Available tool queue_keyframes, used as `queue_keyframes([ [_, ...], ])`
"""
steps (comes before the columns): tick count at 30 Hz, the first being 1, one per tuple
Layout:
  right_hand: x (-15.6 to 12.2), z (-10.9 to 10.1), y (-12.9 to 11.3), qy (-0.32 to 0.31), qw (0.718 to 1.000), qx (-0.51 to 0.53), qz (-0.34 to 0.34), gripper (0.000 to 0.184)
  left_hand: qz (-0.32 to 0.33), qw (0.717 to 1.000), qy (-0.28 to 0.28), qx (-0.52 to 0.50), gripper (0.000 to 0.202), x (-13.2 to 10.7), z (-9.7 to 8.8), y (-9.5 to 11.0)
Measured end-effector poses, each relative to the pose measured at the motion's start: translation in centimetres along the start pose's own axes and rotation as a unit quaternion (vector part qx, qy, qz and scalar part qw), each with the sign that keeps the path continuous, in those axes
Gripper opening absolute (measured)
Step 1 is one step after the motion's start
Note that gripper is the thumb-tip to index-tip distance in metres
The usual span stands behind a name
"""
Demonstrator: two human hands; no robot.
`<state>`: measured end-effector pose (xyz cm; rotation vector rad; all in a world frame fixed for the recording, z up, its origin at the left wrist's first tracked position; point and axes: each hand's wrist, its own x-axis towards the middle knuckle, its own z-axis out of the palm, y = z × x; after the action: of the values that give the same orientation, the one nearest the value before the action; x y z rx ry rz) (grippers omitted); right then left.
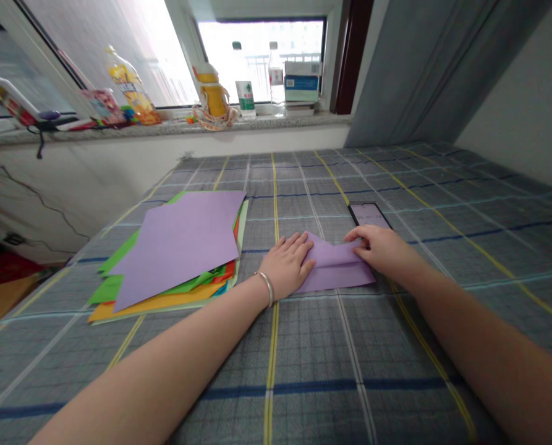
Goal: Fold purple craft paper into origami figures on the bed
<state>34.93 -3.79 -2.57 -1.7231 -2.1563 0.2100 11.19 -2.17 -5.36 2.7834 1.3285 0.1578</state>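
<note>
Head view: a folded purple paper (338, 276) on a checked grey cloth (313, 352)

The folded purple paper lies on the cloth in front of the person, with a crease running across it and a notch in its far edge. The left hand (285, 262) rests palm down on its left part, fingers straight and close together, thumb set apart, clasping nothing. A silver bracelet (267, 289) rings that wrist. The right hand (380, 247) is at the paper's right side, its fingers bent, with thumb and forefinger close to each other; I cannot tell whether they pinch the paper.

Just beyond the right hand, and partly hidden by it, lies a phone (371, 214) with its screen lit, the figures too blurred to read. To the left of the left hand is a loose pile of coloured paper (164, 301), green and orange edges sticking out under a purple sheet (187, 238) on top.

Behind, on the windowsill (298, 121), stand an orange bottle (134, 89), a yellow bottle (214, 99), a clear bottle (276, 77) and stacked boxes (302, 83); a grey curtain (424, 68) hangs to the right of the window
</note>
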Motion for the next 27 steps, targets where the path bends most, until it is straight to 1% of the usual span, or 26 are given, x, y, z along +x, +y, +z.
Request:
queue_keyframes([
  [3,-0.1,-1.0,0.3,0.006,1.0,0.012,0.014,0.028,0.0,1.0,-0.005,-0.007,0.054,0.1,0.0,-0.1],
  [6,-0.2,-1.4,0.2,0.036,0.999,0.027,0.007,0.02,-0.002,1.0,-0.012,-0.008,0.055,0.1,-0.1,-0.1],
  [8,-0.2,-1.3,-0.2,0.064,0.997,0.023,-0.03,0.015,-0.003,1.0,-0.016,-0.007,0.056,0.1,-0.1,-0.1],
  [10,-0.3,-0.8,-0.9,0.08,0.992,0.009,-0.093,0.014,-0.004,1.0,-0.019,-0.008,0.056,0.1,-0.1,-0.1],
  [12,-0.6,0.0,-2.0,0.065,0.986,0.008,-0.154,0.014,-0.002,1.0,-0.019,-0.009,0.056,0.1,-0.1,-0.2],
  [13,-0.7,0.4,-2.6,0.037,0.981,0.01,-0.189,0.015,0.0,1.0,-0.019,-0.01,0.056,0.1,-0.1,-0.2],
  [15,-1.0,1.2,-3.8,0.008,0.976,-0.021,-0.216,0.015,0.003,1.0,-0.018,-0.011,0.057,0.1,0.0,-0.3],
  [17,-1.2,1.7,-4.6,-0.007,0.972,-0.075,-0.221,0.018,0.005,1.0,-0.02,-0.012,0.056,0.1,0.0,-0.4],
  [20,-1.3,1.7,-4.9,-0.026,0.968,-0.106,-0.226,0.023,0.009,1.0,-0.022,-0.014,0.055,0.1,0.0,-0.5],
  [24,-1.2,1.1,-4.0,-0.037,0.963,-0.103,-0.246,0.024,0.013,1.0,-0.025,-0.01,0.056,0.2,0.0,-0.6],
  [27,-1.1,0.7,-3.3,-0.043,0.964,-0.111,-0.238,0.024,0.01,0.999,-0.033,-0.009,0.057,0.2,-0.2,-0.6],
])
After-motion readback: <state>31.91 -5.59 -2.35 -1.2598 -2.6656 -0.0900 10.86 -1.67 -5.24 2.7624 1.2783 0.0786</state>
